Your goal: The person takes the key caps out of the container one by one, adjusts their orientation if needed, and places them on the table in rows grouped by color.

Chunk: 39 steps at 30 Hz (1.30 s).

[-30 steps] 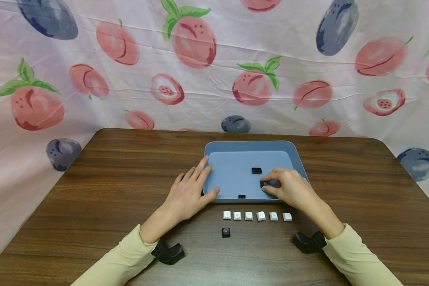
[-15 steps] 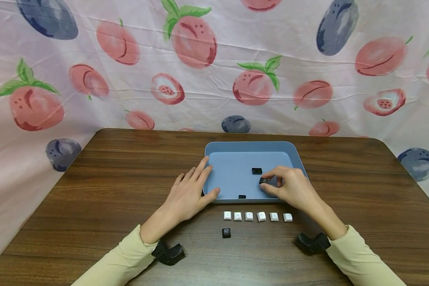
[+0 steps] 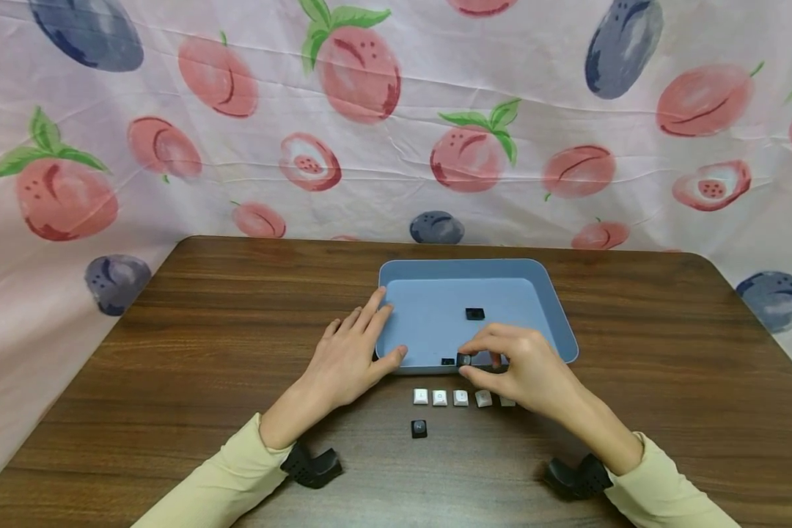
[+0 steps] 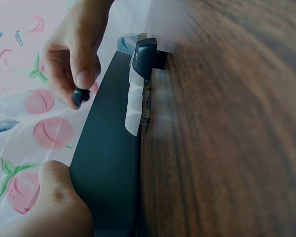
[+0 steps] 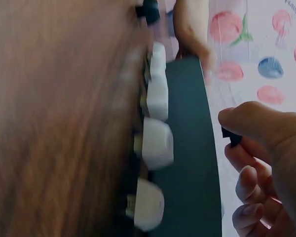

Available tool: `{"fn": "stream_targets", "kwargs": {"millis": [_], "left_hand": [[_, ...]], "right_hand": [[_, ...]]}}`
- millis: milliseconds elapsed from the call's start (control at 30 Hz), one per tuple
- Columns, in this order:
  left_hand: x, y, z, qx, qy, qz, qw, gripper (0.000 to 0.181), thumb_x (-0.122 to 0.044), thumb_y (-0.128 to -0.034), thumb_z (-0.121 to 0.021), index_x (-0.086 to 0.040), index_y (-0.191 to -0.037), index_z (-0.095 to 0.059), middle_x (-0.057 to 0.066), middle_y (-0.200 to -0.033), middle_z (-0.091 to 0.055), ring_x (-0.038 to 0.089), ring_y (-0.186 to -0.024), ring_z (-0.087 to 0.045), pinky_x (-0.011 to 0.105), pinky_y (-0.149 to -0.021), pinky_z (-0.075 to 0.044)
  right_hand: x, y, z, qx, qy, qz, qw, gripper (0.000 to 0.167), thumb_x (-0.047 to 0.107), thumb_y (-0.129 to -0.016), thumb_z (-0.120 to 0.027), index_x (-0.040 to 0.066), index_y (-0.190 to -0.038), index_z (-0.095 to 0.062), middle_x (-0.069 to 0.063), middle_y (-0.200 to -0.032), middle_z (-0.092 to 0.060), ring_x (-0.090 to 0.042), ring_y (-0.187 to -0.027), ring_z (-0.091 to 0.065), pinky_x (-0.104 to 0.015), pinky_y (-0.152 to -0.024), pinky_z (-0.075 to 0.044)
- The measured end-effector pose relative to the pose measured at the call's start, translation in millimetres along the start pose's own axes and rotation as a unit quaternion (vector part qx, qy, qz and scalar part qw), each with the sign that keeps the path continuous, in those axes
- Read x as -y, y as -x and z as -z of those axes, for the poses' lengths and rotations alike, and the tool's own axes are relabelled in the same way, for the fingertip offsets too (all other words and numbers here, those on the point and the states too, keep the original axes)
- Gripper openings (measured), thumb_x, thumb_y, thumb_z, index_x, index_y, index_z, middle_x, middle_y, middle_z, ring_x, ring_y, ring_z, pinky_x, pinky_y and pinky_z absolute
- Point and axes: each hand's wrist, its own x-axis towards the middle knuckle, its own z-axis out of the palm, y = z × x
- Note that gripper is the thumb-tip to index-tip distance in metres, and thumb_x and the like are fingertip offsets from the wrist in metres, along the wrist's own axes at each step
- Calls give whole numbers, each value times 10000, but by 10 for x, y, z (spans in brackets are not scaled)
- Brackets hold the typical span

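Between thumb and index finger my right hand [image 3: 518, 367] pinches a black keycap [image 3: 463, 359] above the near rim of a blue tray [image 3: 429, 293]. In the right wrist view the pinched keycap [image 5: 231, 136] shows between the fingertips. My left hand [image 3: 350, 359] rests with spread fingers on the tray's left side, its thumb over the near left corner. Two more black pieces lie inside the tray, one [image 3: 474, 314] toward the middle and a small one [image 3: 447, 361] by the near wall. On the table a row of white keycaps [image 3: 460, 398] stands before the tray, partly hidden by my right hand.
A single black keycap [image 3: 419, 429] sits on the wooden table [image 3: 270, 293], nearer me than the white row. Black wrist devices [image 3: 313, 469] hang under both sleeves. Behind the table hangs a fruit-printed cloth [image 3: 383, 183].
My right hand has carried the black keycap from the tray's interior toward me and to the left, up to the near rim. The left hand stays in place.
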Motion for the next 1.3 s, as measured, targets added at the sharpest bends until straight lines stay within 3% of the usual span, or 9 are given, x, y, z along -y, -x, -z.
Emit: {"fn": "stream_targets", "kwargs": {"millis": [333,767,1067,1300], "left_hand": [[-6,-16,-3,36,-34,2,10000,772,-610,-1010,-463,-150,-1613,-320,-29,-1732,-61,385,-1484,-365,677,-1132,-304],[2,-10,13,-21,-33,-26,10000,765,-606,-1011,-462,-142,-1606,-335,-20,-1730,-80,395,-1474,-378,675,-1130,-309],[-2,-2,18,2,-16,-16,10000,757,-600,-1014,-465,-146,-1606,-334,-18,-1730,-82,405,-1474,-377,681,-1127,-306],[-3,1,12,35,-21,-1,10000,756,-597,-1016,-463,-144,-1607,-330,-17,-1730,-80,400,-1476,-373,679,-1129,-307]], "right_hand": [[207,59,-67,243,-224,187,9993,199,127,-798,-873,118,-985,-805,92,-917,-719,44,-610,-501,-64,-540,-384],[356,210,-216,520,91,272,9982,193,198,-797,-881,188,-976,-809,153,-920,-716,91,-617,-509,-52,-572,-395],[393,246,-264,1126,386,297,9924,156,268,-835,-850,229,-980,-806,171,-904,-706,102,-647,-512,-89,-578,-414],[404,249,-290,951,386,339,9941,194,324,-817,-866,233,-974,-796,175,-916,-703,80,-684,-571,-98,-579,-431]]}}
